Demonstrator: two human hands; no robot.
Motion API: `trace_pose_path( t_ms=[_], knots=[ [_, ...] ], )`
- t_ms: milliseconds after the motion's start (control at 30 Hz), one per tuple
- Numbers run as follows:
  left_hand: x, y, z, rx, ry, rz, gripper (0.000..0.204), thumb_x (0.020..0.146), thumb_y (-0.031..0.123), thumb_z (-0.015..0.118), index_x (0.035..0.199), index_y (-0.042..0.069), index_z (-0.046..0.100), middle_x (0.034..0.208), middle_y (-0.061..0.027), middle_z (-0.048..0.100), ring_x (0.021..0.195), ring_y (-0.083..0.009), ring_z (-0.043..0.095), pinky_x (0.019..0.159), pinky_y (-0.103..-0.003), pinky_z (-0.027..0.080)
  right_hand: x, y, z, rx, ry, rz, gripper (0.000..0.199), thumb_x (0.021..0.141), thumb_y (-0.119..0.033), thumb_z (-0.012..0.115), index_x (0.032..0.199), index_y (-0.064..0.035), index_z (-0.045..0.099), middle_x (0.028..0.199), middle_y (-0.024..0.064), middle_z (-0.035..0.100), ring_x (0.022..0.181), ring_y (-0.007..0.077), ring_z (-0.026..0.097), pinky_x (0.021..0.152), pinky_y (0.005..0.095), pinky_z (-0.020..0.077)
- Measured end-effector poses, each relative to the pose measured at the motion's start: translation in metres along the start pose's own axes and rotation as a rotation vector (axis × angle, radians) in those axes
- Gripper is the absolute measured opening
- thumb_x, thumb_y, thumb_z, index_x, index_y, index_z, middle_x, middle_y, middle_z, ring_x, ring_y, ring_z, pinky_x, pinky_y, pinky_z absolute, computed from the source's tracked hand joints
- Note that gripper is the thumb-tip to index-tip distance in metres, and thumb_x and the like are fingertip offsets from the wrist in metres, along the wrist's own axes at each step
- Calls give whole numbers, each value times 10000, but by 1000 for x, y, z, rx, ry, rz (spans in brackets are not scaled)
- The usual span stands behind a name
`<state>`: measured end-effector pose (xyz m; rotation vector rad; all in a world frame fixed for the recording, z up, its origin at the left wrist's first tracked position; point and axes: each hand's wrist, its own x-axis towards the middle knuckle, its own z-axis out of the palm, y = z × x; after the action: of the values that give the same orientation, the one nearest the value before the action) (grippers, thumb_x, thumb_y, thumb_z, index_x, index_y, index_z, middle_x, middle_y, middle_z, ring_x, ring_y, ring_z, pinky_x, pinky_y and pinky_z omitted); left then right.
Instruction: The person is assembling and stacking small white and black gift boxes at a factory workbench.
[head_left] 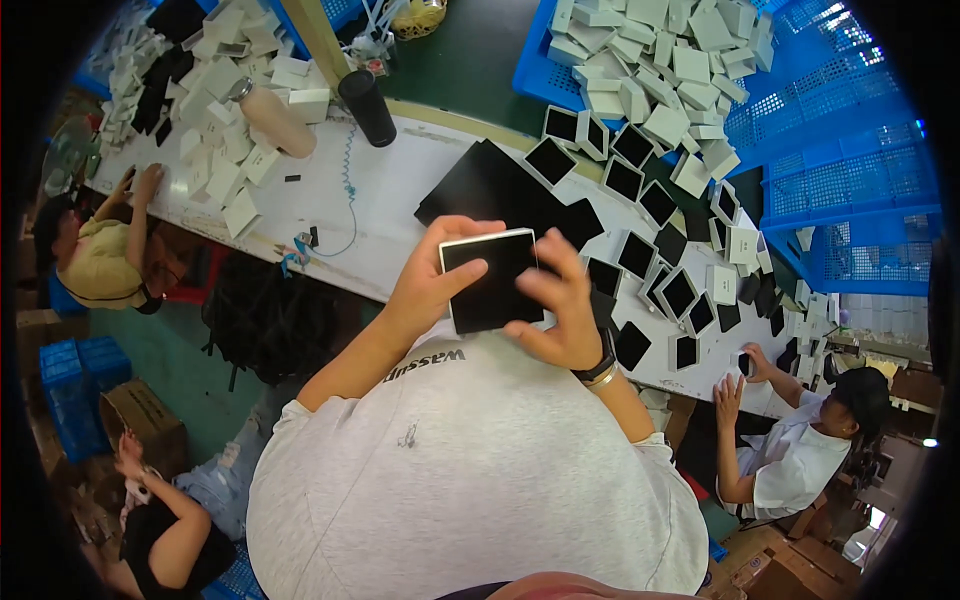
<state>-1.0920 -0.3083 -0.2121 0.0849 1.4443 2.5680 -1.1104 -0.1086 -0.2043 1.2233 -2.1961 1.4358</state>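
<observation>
Lying between fingers [467, 274]: black-faced box [492, 298]

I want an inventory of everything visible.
held box: one, white and black, view centre
black-faced boxes: many, white, table right
white boxes: many, white, upper corners
flat sheets: several, black, beyond box
bottle: one, beige, table left
tumbler: one, black, beside bottle
cord: one, blue, table left
crates: several, blue, mostly right
worktable: one, white, upper half
bag: one, black, centre left
cartons: several, brown, lower corners
co-workers: three, mixed clothing, both sides
shirt: one, grey, lower centre
left hand: one, bare, box's left
right hand: one, bare, box's right
</observation>
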Motion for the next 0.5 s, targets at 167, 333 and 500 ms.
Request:
trace_pose_path(
  t_ms=[167,333,500],
  knots=[
    [-7,-2,-1,171,35,48,468,835,52,630,1237,42,390,1283,-135,476,1121,-174,500,959,-303,408,-16,-3,11,1013,-40,822,578,813,-6,662,1307,39,367,1300,134,466,1204,184,464,982,313,416],
    [-16,-11,7,493,74,4,810,761,44,708,1397,85,209,1263,-137,469,1137,-204,492,961,-304,406,-22,6,16,831,84,908,469,842,25,616,1259,53,402,1152,123,582,1063,146,566,913,270,460],
    [-15,-10,4,490,-36,-185,953,723,-27,699,1452,166,117,1247,-150,474,1143,-244,496,940,-350,425,-23,8,10,848,166,951,327,904,-79,576,1193,36,473,1087,94,612,970,107,582,819,221,466]
  ],
)
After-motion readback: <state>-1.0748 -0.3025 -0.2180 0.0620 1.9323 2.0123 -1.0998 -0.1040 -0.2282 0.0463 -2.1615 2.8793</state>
